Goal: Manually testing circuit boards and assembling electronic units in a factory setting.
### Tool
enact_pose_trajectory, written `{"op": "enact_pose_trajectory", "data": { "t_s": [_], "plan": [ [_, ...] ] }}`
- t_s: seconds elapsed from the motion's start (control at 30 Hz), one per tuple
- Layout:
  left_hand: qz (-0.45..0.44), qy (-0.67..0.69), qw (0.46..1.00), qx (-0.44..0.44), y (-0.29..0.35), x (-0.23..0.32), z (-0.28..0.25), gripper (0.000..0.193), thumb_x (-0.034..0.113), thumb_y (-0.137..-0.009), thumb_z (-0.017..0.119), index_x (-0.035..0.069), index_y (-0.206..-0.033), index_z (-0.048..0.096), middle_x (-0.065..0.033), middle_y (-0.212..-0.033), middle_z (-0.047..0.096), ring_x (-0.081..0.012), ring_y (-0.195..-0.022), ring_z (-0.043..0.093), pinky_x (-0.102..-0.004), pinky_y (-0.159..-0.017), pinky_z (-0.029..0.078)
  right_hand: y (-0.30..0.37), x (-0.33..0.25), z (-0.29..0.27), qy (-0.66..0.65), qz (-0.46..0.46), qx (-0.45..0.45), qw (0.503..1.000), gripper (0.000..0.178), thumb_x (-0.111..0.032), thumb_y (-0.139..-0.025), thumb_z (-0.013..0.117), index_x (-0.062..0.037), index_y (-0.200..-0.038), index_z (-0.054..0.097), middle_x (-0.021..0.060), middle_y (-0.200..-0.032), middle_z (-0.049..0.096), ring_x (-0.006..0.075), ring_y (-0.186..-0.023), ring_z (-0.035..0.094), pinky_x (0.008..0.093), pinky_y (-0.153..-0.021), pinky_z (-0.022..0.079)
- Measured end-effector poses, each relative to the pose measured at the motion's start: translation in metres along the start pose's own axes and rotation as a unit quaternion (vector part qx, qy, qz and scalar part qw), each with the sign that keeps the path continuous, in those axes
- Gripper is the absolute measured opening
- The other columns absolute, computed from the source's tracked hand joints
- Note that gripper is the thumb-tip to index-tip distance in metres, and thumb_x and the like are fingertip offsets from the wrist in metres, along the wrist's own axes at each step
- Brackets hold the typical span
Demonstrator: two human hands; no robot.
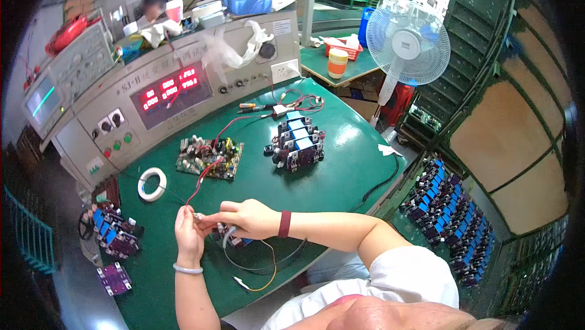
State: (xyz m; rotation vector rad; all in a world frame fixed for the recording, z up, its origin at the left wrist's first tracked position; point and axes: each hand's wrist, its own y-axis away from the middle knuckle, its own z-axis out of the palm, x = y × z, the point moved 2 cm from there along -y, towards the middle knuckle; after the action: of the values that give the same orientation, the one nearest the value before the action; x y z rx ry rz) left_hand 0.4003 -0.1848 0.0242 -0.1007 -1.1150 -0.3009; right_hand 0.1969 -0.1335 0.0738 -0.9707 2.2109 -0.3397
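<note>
My left hand (190, 232) pinches the end of a red wire (196, 191) at its fingertips. The wire runs down from a populated circuit board (210, 158). My right hand (250, 219) is closed, its index finger reaching the left fingertips; a small part between them is mostly hidden. A grey cable (225, 240) curves out under the right hand. Below that hand, a module with blue parts (242, 242) shows only partly. A thin yellow wire (274, 263) with a white tip (241, 283) lies nearby.
Ahead stands a test bench panel (173, 89) with red digits. A blue-topped module (298, 141) and a white tape roll (152, 185) lie on the green table (341, 178). More modules (116, 232) sit left, several others (451, 220) right. A fan (408, 44) stands behind; another person (155, 16) sits beyond.
</note>
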Motion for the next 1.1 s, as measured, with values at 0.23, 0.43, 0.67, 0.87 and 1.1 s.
{"op": "enact_pose_trajectory", "data": {
  "t_s": [0.23,0.43,0.67,0.87,1.1],
  "plan": [
    [0.096,-0.260,0.959,0.062,-0.002,0.012,-0.022,0.021,0.017,-0.106,0.046,0.004,-0.122,0.042,-0.0094,-0.087,0.063,-0.0175,-0.071,0.062,-0.0311,-0.068,0.055,0.013,0.004,-0.003,0.017,-0.020,0.081,0.996,0.036,-0.032,-0.077,0.078,-0.0106,-0.099,0.059,0.0099,-0.098,0.056,0.0318,-0.069,0.063,0.0432,-0.061,0.051],
    [0.311,-0.503,0.806,0.035,0.013,0.039,0.001,0.017,0.006,-0.093,0.060,0.000,-0.109,0.064,-0.0121,-0.110,0.065,-0.0245,-0.102,0.062,-0.0347,-0.089,0.050,0.026,-0.008,-0.020,0.005,-0.093,-0.092,0.991,0.049,-0.038,-0.066,0.085,-0.0098,-0.100,0.064,0.0097,-0.107,0.056,0.0322,-0.081,0.065,0.0432,-0.064,0.053],
    [0.251,-0.504,0.809,-0.171,0.020,0.040,0.047,0.012,0.006,-0.079,0.076,0.001,-0.089,0.076,-0.0123,-0.094,0.073,-0.0250,-0.085,0.068,-0.0346,-0.078,0.054,0.030,-0.005,-0.017,0.119,-0.059,-0.088,0.987,0.044,-0.026,-0.068,0.081,-0.0131,-0.104,0.059,0.0086,-0.102,0.052,0.0256,-0.071,0.066,0.0381,-0.057,0.054],
    [0.170,-0.495,0.824,-0.218,0.027,0.042,0.046,0.016,0.008,-0.073,0.081,0.001,-0.087,0.077,-0.0099,-0.083,0.069,-0.0209,-0.078,0.066,-0.0314,-0.069,0.052,0.034,-0.010,-0.030,0.132,-0.056,-0.082,0.986,0.025,-0.018,-0.074,0.071,-0.0081,-0.092,0.057,0.0078,-0.092,0.055,0.0262,-0.064,0.065,0.0380,-0.054,0.053],
    [0.251,-0.563,0.771,-0.162,0.028,0.035,0.046,0.028,0.014,-0.082,0.075,0.005,-0.109,0.073,-0.0113,-0.102,0.070,-0.0270,-0.097,0.064,-0.0372,-0.086,0.051,0.032,-0.009,-0.089,0.042,0.006,-0.044,0.998,0.037,-0.020,-0.066,0.081,-0.0073,-0.096,0.062,0.0104,-0.090,0.059,0.0311,-0.071,0.066,0.0400,-0.061,0.054]
  ]
}}
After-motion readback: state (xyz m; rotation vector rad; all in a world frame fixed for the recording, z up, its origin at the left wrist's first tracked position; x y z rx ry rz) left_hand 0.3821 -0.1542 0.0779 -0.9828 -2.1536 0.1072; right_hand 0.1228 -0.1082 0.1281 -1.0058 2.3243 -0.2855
